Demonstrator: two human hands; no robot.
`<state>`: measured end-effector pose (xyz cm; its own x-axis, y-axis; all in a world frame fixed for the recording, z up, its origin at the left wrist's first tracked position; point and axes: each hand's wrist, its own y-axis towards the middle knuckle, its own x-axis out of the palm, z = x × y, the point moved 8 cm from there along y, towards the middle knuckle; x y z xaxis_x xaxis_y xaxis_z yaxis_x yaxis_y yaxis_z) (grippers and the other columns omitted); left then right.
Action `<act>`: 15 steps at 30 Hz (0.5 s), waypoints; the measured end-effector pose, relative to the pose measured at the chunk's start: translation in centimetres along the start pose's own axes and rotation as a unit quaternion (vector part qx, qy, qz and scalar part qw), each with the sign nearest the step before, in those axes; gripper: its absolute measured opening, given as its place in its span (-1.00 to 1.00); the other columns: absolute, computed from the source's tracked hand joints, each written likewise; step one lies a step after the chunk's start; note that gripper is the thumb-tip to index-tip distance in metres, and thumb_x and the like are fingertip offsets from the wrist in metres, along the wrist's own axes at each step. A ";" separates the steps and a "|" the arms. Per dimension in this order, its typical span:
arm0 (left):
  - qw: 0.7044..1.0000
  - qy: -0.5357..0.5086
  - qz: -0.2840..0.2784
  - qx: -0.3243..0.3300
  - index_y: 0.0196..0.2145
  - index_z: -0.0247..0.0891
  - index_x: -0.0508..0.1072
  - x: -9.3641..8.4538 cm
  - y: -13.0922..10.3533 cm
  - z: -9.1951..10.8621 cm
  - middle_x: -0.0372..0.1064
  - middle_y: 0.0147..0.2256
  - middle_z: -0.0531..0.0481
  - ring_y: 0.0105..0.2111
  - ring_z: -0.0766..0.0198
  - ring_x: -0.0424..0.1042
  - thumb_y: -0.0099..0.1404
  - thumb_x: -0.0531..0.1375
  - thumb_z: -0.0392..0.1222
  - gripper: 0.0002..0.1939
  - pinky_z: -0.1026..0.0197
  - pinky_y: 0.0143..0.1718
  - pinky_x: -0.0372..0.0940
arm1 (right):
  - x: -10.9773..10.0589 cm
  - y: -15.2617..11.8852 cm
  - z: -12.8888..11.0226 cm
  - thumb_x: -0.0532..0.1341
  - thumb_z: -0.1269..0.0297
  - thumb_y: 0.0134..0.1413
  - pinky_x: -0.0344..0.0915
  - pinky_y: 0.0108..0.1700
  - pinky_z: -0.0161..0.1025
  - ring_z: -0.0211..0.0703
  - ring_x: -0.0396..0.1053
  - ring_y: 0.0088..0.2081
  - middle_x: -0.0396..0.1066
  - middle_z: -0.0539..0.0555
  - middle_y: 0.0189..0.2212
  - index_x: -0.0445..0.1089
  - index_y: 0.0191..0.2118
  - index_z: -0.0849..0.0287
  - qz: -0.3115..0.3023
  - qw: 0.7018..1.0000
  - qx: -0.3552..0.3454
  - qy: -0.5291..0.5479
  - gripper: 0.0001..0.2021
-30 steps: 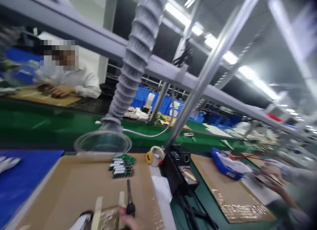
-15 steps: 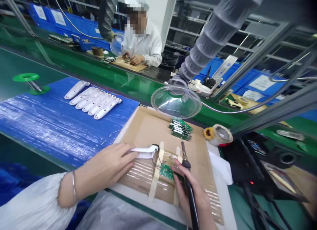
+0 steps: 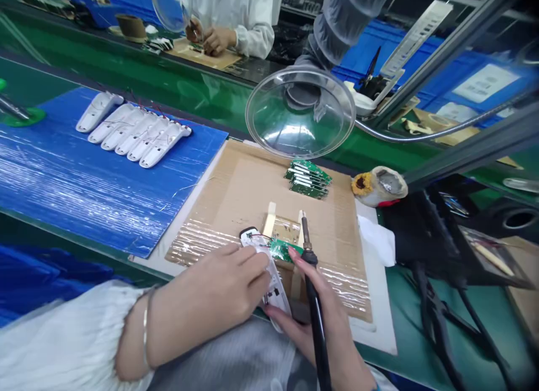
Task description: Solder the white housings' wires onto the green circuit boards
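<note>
My left hand (image 3: pixel 223 281) is closed on a long white plastic casing (image 3: pixel 275 290), which lies tilted near the front edge of the cardboard. Its inner side faces up. My right hand (image 3: pixel 330 318) grips a soldering iron (image 3: pixel 314 307), tip pointing away from me. The fingers of that same hand also touch a small green circuit board (image 3: pixel 280 249) and the casing's lower end. Thin wires run between casing and board. Behind the board, a brown taped fixture (image 3: pixel 286 229) with two pale strips sits on the cardboard (image 3: pixel 240 183).
Several white casings (image 3: pixel 138 133) with wires lie on a blue mat (image 3: pixel 181 183). Stacked green boards (image 3: pixel 309 179) stand below a clear extraction hood (image 3: pixel 301 113). At right are a tip-cleaning pot (image 3: pixel 381 186), white tissue (image 3: pixel 377 239) and black cables (image 3: pixel 433 323). A co-worker (image 3: pixel 231 21) sits opposite.
The casing has come nearer to me and turned, its inner side now up. The board shifted with it, and my right fingers now touch the casing. The camera view has tilted down.
</note>
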<state>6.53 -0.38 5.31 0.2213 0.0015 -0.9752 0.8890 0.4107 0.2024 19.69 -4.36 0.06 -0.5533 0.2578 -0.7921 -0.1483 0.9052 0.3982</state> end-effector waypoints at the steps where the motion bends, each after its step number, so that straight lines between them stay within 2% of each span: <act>1: 0.999 0.023 -0.019 0.023 -0.24 -0.35 0.46 0.1 0.7 0.3 0.38 -0.31 -0.09 -0.30 0.12 0.40 0.35 0.12 -0.37 -0.89 0.08 -0.28 0.33 | -0.1 0.1 0.0 0.38 0.06 -0.02 0.34 0.22 -0.06 -0.04 0.34 0.18 0.33 0.13 0.18 0.06 0.29 0.12 0.003 1.000 -0.003 0.000 -0.20; 4: 0.994 0.063 -0.056 0.071 -0.34 -0.34 0.50 0.5 2.5 1.2 0.40 -0.36 -0.08 -0.31 0.12 0.40 0.32 0.16 -0.35 -0.89 0.08 -0.28 0.28 | -0.1 0.2 -0.1 0.37 0.11 0.00 0.32 0.23 -0.08 -0.06 0.32 0.19 0.30 0.13 0.20 0.03 0.31 0.12 0.003 1.000 -0.013 0.007 -0.20; 8: 0.990 0.041 -0.036 0.132 -0.42 -0.31 0.48 0.2 3.3 1.5 0.41 -0.37 -0.07 -0.31 0.15 0.38 0.33 0.17 -0.31 -0.83 0.10 -0.28 0.24 | 0.1 -0.1 0.2 0.35 0.09 0.02 0.37 0.20 -0.03 -0.03 0.31 0.20 0.26 0.12 0.23 0.00 0.32 0.09 -0.004 1.000 -0.006 0.021 -0.19; 11: 0.994 -0.024 -0.012 0.110 -0.43 -0.30 0.44 -0.4 2.9 0.2 0.40 -0.34 -0.04 -0.32 0.22 0.36 0.38 0.11 -0.33 -0.78 0.12 -0.25 0.23 | 0.3 -0.4 0.4 0.36 0.07 0.00 0.39 0.17 -0.01 -0.01 0.33 0.18 0.27 0.10 0.22 0.02 0.32 0.07 -0.005 1.000 0.005 0.027 -0.18; 15: 0.987 -0.147 0.012 0.063 -0.35 -0.28 0.45 -0.5 2.2 -0.9 0.45 -0.24 0.00 -0.15 0.22 0.38 0.44 0.04 -0.32 -0.75 0.07 0.08 0.19 | 0.1 -0.3 0.2 0.38 0.11 -0.02 0.34 0.23 -0.02 -0.02 0.31 0.20 0.28 0.09 0.22 0.03 0.31 0.08 -0.009 0.999 0.007 0.046 -0.18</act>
<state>7.99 1.37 6.19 0.3338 -0.2619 -0.9055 0.9205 0.2976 0.2533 19.87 -4.56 -0.29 -0.6245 0.2097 -0.7524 -0.1477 0.9142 0.3775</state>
